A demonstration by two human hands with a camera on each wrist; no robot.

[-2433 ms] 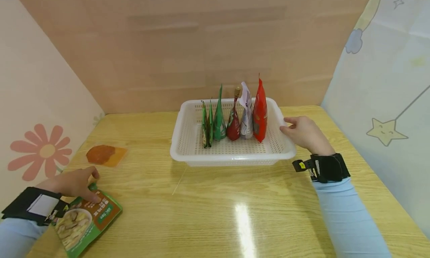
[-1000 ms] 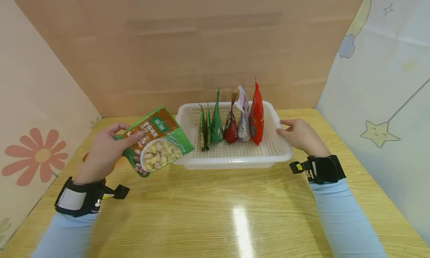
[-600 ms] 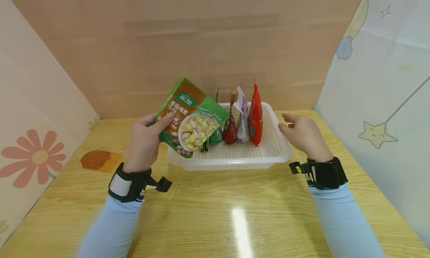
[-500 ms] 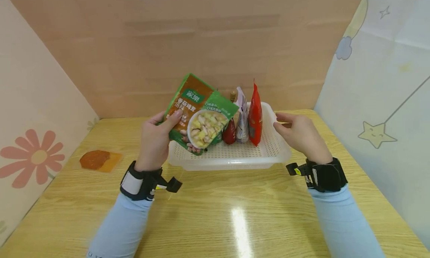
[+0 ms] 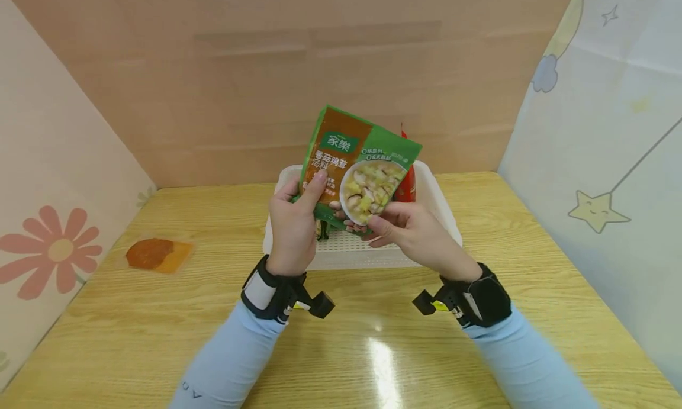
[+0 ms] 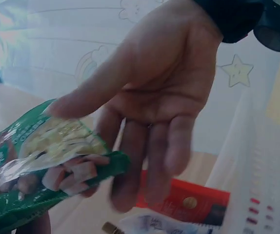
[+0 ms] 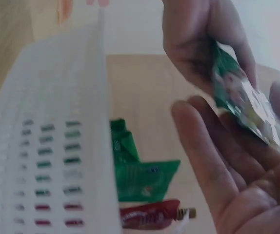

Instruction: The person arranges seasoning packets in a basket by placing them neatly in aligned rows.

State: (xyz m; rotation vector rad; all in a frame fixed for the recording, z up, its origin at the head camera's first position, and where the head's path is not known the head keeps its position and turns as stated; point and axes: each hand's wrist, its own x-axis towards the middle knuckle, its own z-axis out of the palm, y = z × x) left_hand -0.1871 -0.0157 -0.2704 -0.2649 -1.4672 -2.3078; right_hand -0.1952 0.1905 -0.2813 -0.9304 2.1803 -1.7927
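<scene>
A green and brown soup mix packet (image 5: 367, 139) with a picture of a soup bowl is held up tilted over the white plastic basket (image 5: 346, 259). My left hand (image 5: 290, 231) grips its left side, thumb across the front. At the lower right corner my right hand (image 5: 431, 237) pinches it, thumb in front and fingers behind. In the left wrist view the right thumb lies at the packet's edge. Behind the packet, the basket holds a red bag (image 5: 407, 187). The right wrist view shows a green pouch (image 7: 147, 180) and a dark red pouch (image 7: 150, 215) there.
On the wooden table (image 5: 341, 350), an orange-brown flat packet (image 5: 158, 255) lies to the left. A brown paper-covered wall (image 5: 256, 101) stands behind the basket, with patterned walls on both sides.
My left hand has lifted the packet from the table at left and carried it over the basket. My right hand has left the basket's right rim and come to the packet.
</scene>
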